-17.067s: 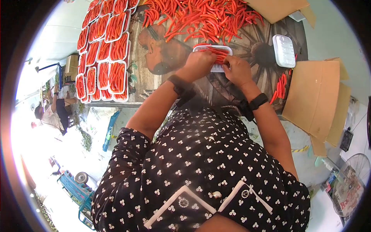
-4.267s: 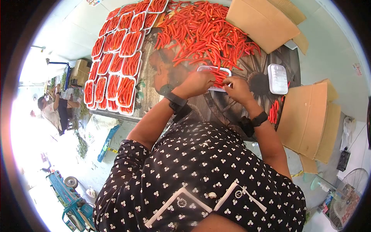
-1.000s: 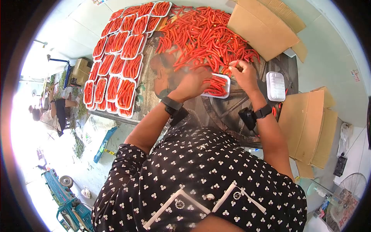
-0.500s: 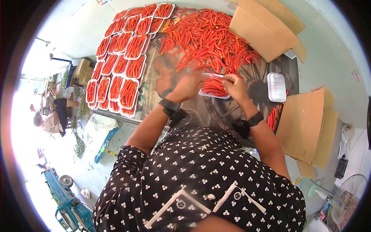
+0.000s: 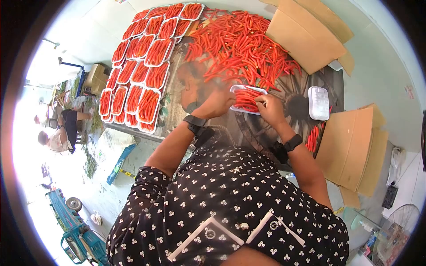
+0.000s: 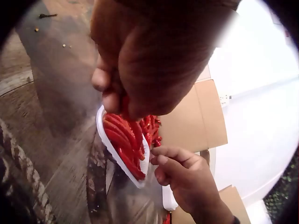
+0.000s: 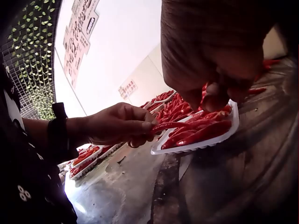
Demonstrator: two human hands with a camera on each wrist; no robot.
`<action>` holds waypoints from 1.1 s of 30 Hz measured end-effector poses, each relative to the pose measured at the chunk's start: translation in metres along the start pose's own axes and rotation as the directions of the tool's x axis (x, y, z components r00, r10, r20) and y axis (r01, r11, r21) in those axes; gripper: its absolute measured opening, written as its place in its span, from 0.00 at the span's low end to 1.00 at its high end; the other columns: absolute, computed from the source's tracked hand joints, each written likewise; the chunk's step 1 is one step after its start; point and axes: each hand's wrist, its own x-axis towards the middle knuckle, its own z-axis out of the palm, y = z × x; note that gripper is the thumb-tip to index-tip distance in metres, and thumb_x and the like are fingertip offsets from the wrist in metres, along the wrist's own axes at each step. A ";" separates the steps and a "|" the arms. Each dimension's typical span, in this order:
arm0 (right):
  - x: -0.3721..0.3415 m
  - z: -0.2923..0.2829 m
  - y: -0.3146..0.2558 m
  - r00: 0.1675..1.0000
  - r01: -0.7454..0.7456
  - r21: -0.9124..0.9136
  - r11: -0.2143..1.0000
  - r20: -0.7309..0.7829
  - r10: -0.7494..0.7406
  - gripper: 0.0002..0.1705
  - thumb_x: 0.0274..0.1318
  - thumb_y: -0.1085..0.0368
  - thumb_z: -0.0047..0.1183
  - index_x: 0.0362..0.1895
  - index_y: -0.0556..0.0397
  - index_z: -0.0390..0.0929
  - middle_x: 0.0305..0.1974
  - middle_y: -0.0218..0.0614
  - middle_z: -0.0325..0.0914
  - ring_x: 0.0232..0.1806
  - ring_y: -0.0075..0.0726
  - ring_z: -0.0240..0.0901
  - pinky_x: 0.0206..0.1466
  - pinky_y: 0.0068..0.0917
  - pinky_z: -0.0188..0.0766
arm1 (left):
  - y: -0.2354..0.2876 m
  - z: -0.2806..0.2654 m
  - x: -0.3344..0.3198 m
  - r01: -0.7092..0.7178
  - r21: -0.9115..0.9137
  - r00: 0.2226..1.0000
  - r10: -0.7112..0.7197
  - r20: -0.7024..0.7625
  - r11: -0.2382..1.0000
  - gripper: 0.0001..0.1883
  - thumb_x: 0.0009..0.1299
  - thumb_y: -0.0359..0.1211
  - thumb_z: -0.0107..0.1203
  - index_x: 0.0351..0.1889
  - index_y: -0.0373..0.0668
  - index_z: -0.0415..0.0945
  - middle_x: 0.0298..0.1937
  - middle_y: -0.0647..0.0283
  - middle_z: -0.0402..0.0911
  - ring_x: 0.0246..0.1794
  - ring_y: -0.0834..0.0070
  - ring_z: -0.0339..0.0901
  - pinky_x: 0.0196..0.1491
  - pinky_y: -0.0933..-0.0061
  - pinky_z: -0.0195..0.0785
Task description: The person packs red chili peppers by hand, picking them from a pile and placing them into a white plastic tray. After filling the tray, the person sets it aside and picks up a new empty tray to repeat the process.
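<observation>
Chili tray (image 7: 235,120) between both hands (image 5: 217,103) (image 5: 271,110)

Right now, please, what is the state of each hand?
Left hand: holding a red chili.
Right hand: curled; whether it grips anything cannot be told.

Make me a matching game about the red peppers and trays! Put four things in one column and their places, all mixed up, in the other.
Things:
1. pepper heap
2. filled trays
3. single pepper tray
4. bare white tray

Places:
A. between the left hand and right hand
B. right of the right hand
C. in rows, left of the left hand
D. far side of the table

Pairs: 1-D, 2-C, 3-A, 4-B
</observation>
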 end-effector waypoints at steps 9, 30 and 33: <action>0.001 0.008 0.000 0.994 0.100 -0.147 0.984 0.062 -0.092 0.08 0.45 0.66 0.56 0.32 0.51 0.82 0.32 0.42 0.79 0.36 0.48 0.77 0.41 0.38 0.72 | -0.018 0.012 -0.002 -0.080 0.089 0.997 0.079 0.017 0.993 0.08 0.64 0.32 0.49 0.26 0.40 0.75 0.34 0.50 0.77 0.39 0.52 0.74 0.44 0.53 0.66; 0.002 0.022 -0.002 0.991 0.080 -0.311 0.947 0.129 -0.041 0.05 0.49 0.64 0.56 0.32 0.47 0.81 0.35 0.39 0.76 0.36 0.51 0.75 0.38 0.43 0.72 | -0.012 0.019 0.001 -0.112 0.197 0.993 0.117 -0.016 0.974 0.03 0.62 0.30 0.53 0.30 0.43 0.76 0.34 0.58 0.76 0.40 0.57 0.75 0.40 0.59 0.70; 0.003 0.022 -0.002 0.992 0.088 -0.320 0.943 0.116 -0.053 0.04 0.49 0.64 0.56 0.31 0.47 0.81 0.35 0.39 0.76 0.36 0.51 0.75 0.38 0.43 0.72 | -0.012 0.021 0.003 -0.079 0.237 0.997 0.075 0.026 0.968 0.03 0.62 0.30 0.53 0.30 0.43 0.76 0.34 0.58 0.76 0.40 0.57 0.75 0.40 0.58 0.70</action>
